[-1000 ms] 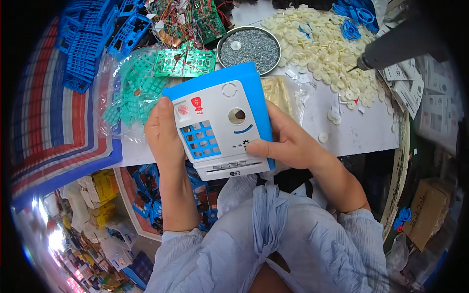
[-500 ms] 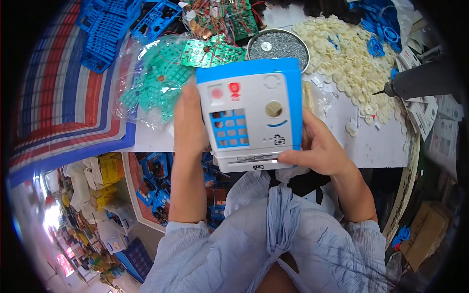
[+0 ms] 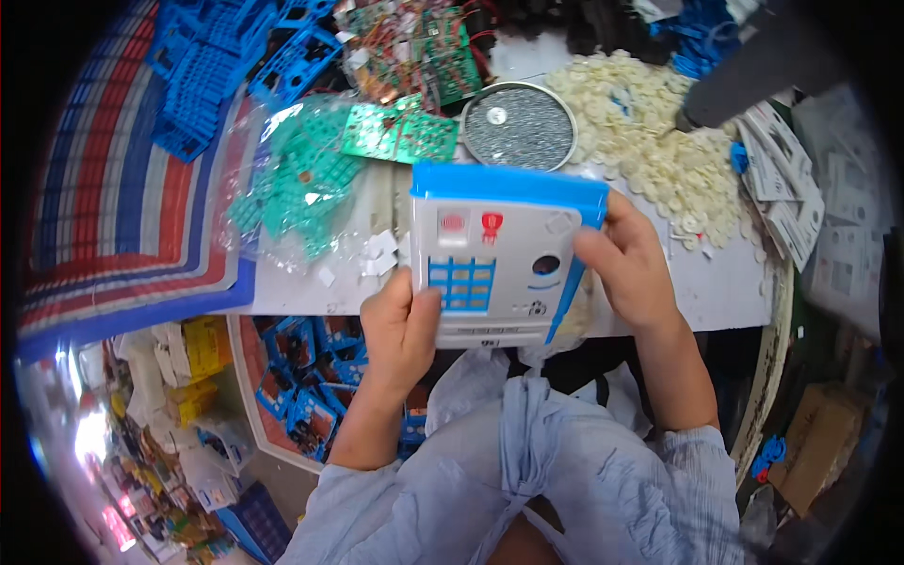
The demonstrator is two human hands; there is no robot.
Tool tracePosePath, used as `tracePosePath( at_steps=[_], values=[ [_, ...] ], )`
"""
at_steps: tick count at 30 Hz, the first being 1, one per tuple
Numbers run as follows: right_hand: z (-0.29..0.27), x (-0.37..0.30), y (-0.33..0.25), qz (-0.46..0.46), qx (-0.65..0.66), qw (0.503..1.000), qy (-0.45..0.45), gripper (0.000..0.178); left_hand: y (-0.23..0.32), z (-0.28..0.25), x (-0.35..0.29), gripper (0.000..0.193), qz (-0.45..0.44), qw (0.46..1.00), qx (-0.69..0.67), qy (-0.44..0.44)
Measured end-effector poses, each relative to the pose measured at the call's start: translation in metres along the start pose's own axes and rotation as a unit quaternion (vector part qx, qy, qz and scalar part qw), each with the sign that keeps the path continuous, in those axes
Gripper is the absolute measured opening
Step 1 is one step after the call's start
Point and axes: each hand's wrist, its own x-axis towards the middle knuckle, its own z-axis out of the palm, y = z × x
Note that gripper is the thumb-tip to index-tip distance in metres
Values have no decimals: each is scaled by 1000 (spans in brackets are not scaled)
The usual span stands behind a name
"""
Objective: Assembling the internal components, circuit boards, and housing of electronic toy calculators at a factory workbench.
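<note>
Between my hands I hold a white plastic panel with a blue frame (image 3: 513,221), seemingly the front of a toy safe, above the table's near edge. It has a blue grid of square openings, a round hole and red printed marks. My left hand (image 3: 400,320) grips its lower left side, thumb on the face. At the upper right edge, my right hand (image 3: 626,259) holds it with the thumb across the front. Green keypad pieces (image 3: 306,184) in a clear bag lie beyond my left hand. A round tin of small screws (image 3: 519,127) stands behind the panel.
Cream discs (image 3: 669,169) are heaped at the right, below a dark hanging power screwdriver (image 3: 744,80). Wired circuit boards (image 3: 414,56) and blue plastic frames (image 3: 212,66) pile up at the back. White panels (image 3: 786,179) stack at the right edge. A bin of blue parts (image 3: 311,386) sits below left.
My left hand has come down from the panel's upper left to its lower left side. My right hand has moved up to the upper right edge. The panel is lower and tilted.
</note>
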Motion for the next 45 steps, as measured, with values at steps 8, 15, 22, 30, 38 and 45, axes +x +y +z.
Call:
tracePosePath(
  at_steps=[8,15,22,30,38,45],
  values=[
    [4,-8,-7,-72,10,997,32,34,9,-1,5,18,31,997,-62,-43],
    [1,-16,-12,-66,-3,998,0,25,33,1,28,27,69,989,-132,-19],
    [4,-10,-85,-314,-457,825,-112,15,11,-36,83,68,142,981,-124,-33],
    [-25,-10,-40,-373,-654,645,-128,26,2,1,40,52,-127,969,-122,-173],
    [-43,-41,20,-194,-630,732,-170,49,-14,12,7,47,-70,971,121,-193],
    [-31,-41,20,-165,-648,722,-181,59,-11,8,22,47,8,938,267,-222]
  ],
)
